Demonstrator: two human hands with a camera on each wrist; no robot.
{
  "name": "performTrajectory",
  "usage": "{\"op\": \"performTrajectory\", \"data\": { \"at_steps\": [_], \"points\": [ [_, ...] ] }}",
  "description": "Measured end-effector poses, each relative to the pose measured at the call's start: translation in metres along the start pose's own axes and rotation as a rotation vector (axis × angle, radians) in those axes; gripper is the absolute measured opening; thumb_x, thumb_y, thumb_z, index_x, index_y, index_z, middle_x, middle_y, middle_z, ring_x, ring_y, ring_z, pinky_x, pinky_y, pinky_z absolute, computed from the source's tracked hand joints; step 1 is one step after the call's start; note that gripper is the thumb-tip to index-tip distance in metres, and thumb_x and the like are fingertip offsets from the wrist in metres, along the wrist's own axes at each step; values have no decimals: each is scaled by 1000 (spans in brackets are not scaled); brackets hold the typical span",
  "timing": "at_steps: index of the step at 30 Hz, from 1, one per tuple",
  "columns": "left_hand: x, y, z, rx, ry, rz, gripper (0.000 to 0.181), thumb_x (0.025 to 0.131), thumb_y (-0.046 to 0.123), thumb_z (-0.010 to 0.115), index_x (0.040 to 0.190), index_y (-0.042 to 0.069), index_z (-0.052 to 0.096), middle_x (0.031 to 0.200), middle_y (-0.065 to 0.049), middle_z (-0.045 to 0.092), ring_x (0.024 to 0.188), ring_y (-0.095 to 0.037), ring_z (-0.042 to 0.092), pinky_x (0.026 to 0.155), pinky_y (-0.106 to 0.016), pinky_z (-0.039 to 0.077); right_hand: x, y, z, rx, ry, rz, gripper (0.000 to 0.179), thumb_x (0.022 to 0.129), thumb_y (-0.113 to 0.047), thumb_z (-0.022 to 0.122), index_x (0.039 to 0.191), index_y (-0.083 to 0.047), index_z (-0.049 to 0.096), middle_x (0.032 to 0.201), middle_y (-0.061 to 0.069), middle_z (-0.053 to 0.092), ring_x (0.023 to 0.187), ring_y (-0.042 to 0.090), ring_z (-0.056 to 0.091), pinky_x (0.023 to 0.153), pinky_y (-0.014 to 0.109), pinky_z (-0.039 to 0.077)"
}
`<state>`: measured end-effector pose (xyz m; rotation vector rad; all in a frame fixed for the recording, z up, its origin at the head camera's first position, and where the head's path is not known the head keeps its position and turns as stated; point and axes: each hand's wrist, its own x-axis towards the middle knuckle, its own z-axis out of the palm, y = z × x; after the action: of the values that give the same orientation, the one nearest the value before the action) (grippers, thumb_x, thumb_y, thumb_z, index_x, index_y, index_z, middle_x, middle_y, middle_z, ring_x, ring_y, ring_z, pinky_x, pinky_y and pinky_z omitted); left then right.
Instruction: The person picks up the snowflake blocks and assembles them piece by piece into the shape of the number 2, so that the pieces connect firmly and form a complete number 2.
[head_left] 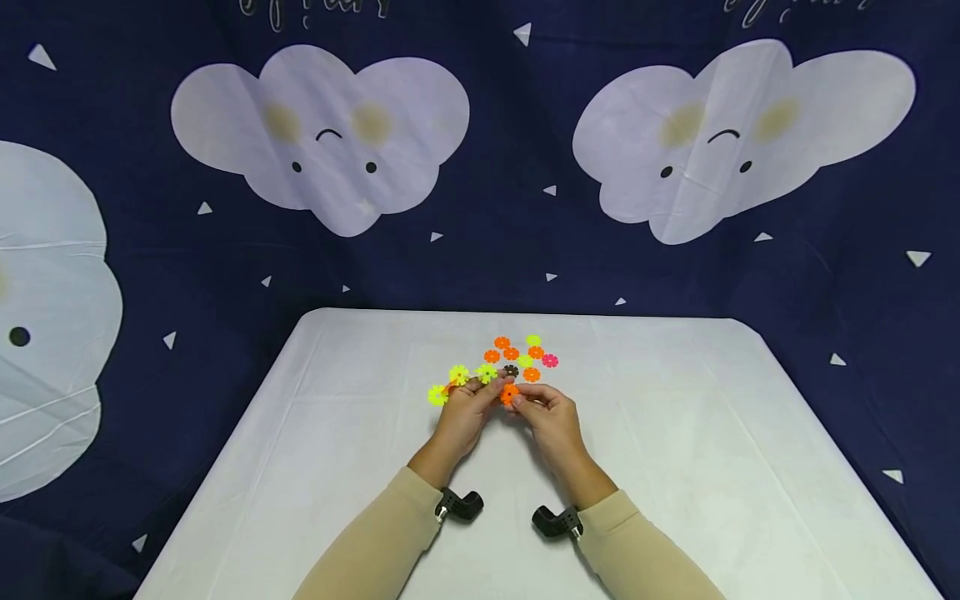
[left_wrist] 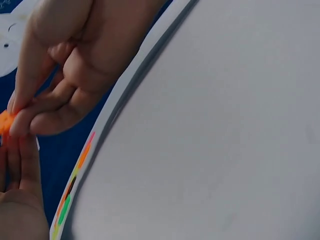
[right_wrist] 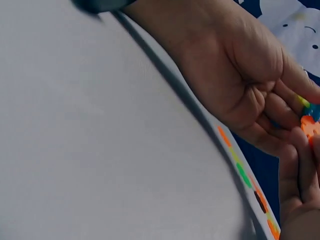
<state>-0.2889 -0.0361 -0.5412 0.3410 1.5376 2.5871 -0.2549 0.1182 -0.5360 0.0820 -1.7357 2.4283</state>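
Observation:
In the head view both hands meet just above the table around an orange flower-shaped disc [head_left: 510, 394]. My left hand [head_left: 467, 414] pinches at its left side, and my right hand [head_left: 555, 422] has thumb and fingers on its right edge. In the left wrist view, the orange disc [left_wrist: 6, 122] sits at the fingertips of the left hand [left_wrist: 85, 65]. The right wrist view shows the orange disc [right_wrist: 311, 128] between the two hands' fingertips, with a blue piece [right_wrist: 312, 110] close by. Several yellow-green discs [head_left: 459, 375] show beside the left hand's fingers.
Beyond the hands, loose discs lie on the white table [head_left: 750, 467]: several orange ones [head_left: 502, 342], a pink one [head_left: 550, 361], a dark one [head_left: 511, 371] and yellow-green ones [head_left: 533, 340]. A dark blue cloth with clouds [head_left: 322, 137] hangs behind the table's far edge.

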Motion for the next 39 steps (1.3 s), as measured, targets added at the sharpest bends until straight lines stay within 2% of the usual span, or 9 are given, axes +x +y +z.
{"op": "performTrajectory", "data": {
  "at_steps": [3,9,12,16,20,26,29,34,39],
  "points": [
    [-3,0,6,11,17,9,21,104,3,66,118,-13,71,128,-30,66,115,-20,68,100,-36,55,-1,-3,1,-11,26,4,19,95,16,67,114,18,67,97,23,73,80,22,75,78,37,63],
    [-5,-1,5,93,55,-2,11,101,12,74,91,9,76,112,-11,75,101,-13,68,90,-28,57,-1,-5,-2,-35,22,-2,18,95,15,67,113,17,68,103,26,73,80,22,75,78,36,63],
    [-4,0,3,142,-6,-2,13,102,16,73,106,3,77,124,-13,73,113,-13,63,98,-26,50,1,-4,-3,-2,3,-30,21,96,15,67,116,19,65,104,21,74,80,22,74,77,35,63],
    [-3,1,0,101,-197,47,38,103,-2,60,139,-15,57,146,-24,57,138,-20,49,114,-32,38,5,-3,-5,150,-17,-24,23,97,18,63,120,19,59,98,13,74,77,19,73,74,31,63],
    [-3,2,-2,58,-308,53,49,102,-10,53,148,-21,40,144,-18,60,134,-21,53,113,-35,41,7,-2,-7,267,-38,8,21,97,21,57,116,13,59,94,11,74,77,18,72,72,29,62],
    [-4,4,-4,34,-303,34,39,105,-11,49,142,-21,46,124,-2,73,119,-17,64,107,-33,45,7,-3,-8,283,-106,47,22,99,20,54,114,5,57,94,10,73,76,18,72,73,30,62],
    [-4,6,-3,22,-275,61,36,105,-12,48,140,-21,48,129,-15,70,119,-19,65,107,-36,46,8,-4,-10,271,-106,81,22,99,18,55,118,7,56,91,10,73,73,19,72,73,31,62],
    [-4,11,-2,-19,-230,76,39,108,-9,48,141,-28,39,142,-42,49,120,-27,67,106,-43,51,13,-5,-17,72,-11,85,20,100,9,63,118,15,59,89,11,71,73,19,71,72,30,61],
    [-5,17,-1,-24,-218,49,43,109,-7,48,144,-29,34,145,-49,39,119,-29,68,105,-45,52,17,-5,-25,-421,153,-34,15,97,-2,73,109,7,70,91,11,70,78,19,66,68,24,56]
  ]
}}
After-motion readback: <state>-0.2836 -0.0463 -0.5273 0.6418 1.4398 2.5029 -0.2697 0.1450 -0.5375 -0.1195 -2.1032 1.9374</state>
